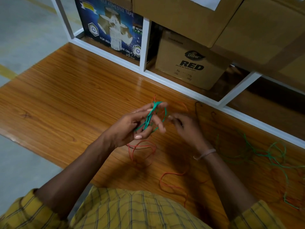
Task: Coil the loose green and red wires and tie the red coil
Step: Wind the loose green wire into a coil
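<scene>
Table (69,90): glossy orange-brown wood-grain top, grain running along its length, with a sheen near the far edge. All positions below are given from it.

Floor (24,30): pale grey, smooth, beyond the table's left and near-left edges; yellow painted lines cross it.

Rack (145,45): white frame, along the table's far edge. Its bays hold a blue tape box (110,28) printed "SELF ADHESIVE TAPE" and a brown carton (191,63) printed "Dabur RED". Larger plain cartons (247,22) sit on the level above.

Left hand (132,126): raised above the table's middle, fingers curled round a green coil (149,119) of several loops; red strands pass through the same grip.

Right hand (184,124): just beside the left, above the table, blurred. Its fingertips are drawn together towards the coil; whether they pinch a strand I cannot tell. A thin band (204,153) circles the wrist.

Red wire (142,147): loose loops on the table under the left hand, more trailing towards the near edge.

Green wire (270,154): loose tangled loops on the table's right part, well apart from the hands.

Shirt (132,212): yellow check, at the table's near edge.
</scene>
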Demonstrator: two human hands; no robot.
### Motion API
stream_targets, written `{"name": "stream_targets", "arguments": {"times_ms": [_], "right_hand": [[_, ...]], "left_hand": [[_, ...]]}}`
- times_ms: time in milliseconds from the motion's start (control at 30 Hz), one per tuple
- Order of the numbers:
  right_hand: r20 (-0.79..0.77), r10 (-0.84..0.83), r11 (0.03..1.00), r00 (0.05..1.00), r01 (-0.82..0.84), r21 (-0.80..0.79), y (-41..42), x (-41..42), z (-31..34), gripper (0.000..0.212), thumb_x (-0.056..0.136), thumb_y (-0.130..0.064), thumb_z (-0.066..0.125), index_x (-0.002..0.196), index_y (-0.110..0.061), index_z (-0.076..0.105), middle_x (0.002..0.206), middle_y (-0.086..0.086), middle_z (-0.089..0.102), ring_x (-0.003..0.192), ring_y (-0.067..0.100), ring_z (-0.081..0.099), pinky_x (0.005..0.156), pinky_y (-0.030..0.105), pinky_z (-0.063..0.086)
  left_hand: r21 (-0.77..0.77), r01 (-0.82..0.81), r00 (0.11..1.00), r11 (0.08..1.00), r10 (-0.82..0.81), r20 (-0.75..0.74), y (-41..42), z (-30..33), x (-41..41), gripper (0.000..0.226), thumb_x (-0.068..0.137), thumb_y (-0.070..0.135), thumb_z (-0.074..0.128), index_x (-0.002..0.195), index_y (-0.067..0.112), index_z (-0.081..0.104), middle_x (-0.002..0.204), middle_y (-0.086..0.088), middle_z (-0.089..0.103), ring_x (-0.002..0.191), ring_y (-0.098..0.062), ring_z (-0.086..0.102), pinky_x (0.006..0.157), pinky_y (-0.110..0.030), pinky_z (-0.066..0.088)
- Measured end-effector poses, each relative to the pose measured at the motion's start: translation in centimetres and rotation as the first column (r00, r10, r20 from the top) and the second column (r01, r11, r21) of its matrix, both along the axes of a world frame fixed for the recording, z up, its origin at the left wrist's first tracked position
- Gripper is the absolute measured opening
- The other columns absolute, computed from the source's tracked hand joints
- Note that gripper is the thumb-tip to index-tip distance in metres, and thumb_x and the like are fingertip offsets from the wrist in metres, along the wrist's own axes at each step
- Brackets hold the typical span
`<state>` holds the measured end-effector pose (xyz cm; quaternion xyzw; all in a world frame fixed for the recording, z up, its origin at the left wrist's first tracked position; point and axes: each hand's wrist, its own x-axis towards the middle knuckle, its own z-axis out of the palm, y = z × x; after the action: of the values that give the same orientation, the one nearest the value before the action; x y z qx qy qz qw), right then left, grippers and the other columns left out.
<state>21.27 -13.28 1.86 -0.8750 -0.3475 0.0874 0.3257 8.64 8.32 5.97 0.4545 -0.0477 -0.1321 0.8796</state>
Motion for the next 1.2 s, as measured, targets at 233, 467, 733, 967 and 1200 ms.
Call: {"name": "stream_targets", "arguments": {"times_ms": [233, 467, 733, 967, 1200], "right_hand": [[0.015, 0.228, 0.962, 0.974, -0.222, -0.161, -0.2, -4.8, -0.2, 0.028, 0.104, -0.039, 0.049, 0.086, -0.022, 0.06, 0.068, -0.007, 0.053, 0.066, 0.02, 0.058, 0.061, 0.043, 0.047], [0.079, 0.46, 0.863, 0.884, -0.425, -0.274, 0.9, -8.2, 4.5, 0.021, 0.099, -0.045, 0.049, 0.097, -0.027, 0.059, 0.083, 0.001, 0.07, 0.084, 0.031, 0.068, 0.061, 0.043, 0.05], [-0.265, 0.381, 0.922, 0.886, -0.383, 0.045, -0.3, -5.4, 11.5, 0.017, 0.1, -0.017, 0.069, 0.086, -0.008, 0.069, 0.062, -0.006, 0.057, 0.054, 0.005, 0.048, 0.052, 0.026, 0.036], [-0.35, 0.186, 0.938, 0.918, -0.06, 0.34, 0.1, -0.7, 10.9, 0.017, 0.103, -0.013, 0.064, 0.099, 0.004, 0.069, 0.064, -0.012, 0.056, 0.054, 0.001, 0.047, 0.051, 0.016, 0.04], [-0.321, -0.024, 0.953, 0.947, 0.119, 0.28, 2.2, 1.2, 4.4, 0.018, 0.103, -0.02, 0.065, 0.092, -0.006, 0.066, 0.08, 0.002, 0.063, 0.076, 0.006, 0.055, 0.071, 0.029, 0.045]], "left_hand": [[0.022, -0.242, 0.969, 0.97, 0.243, -0.043, 1.4, 0.5, 0.8, 0.048, 0.118, 0.029, 0.025, 0.158, 0.007, 0.038, 0.135, -0.015, 0.073, 0.059, -0.014, 0.069, 0.058, -0.024, 0.061], [0.066, -0.281, 0.954, 0.957, 0.286, -0.092, 0.0, -0.7, 1.3, 0.044, 0.118, 0.026, 0.03, 0.162, 0.018, 0.029, 0.158, -0.003, 0.058, 0.118, -0.045, 0.073, 0.096, -0.045, 0.063], [0.455, -0.168, 0.977, 0.874, 0.209, -0.04, -0.7, -1.2, 0.1, 0.044, 0.117, 0.022, 0.035, 0.161, 0.025, 0.032, 0.145, -0.002, 0.066, 0.107, -0.023, 0.078, 0.096, -0.035, 0.06], [0.434, 0.053, 0.998, 0.899, -0.038, -0.044, -1.0, 0.2, -1.6, 0.042, 0.115, 0.028, 0.034, 0.157, 0.025, 0.037, 0.144, -0.008, 0.069, 0.085, -0.034, 0.079, 0.071, -0.034, 0.055], [0.183, 0.174, 0.985, 0.968, -0.171, -0.028, -0.2, 1.0, -2.2, 0.047, 0.115, 0.026, 0.03, 0.162, 0.023, 0.034, 0.157, -0.012, 0.057, 0.08, -0.028, 0.077, 0.067, -0.029, 0.055]]}}
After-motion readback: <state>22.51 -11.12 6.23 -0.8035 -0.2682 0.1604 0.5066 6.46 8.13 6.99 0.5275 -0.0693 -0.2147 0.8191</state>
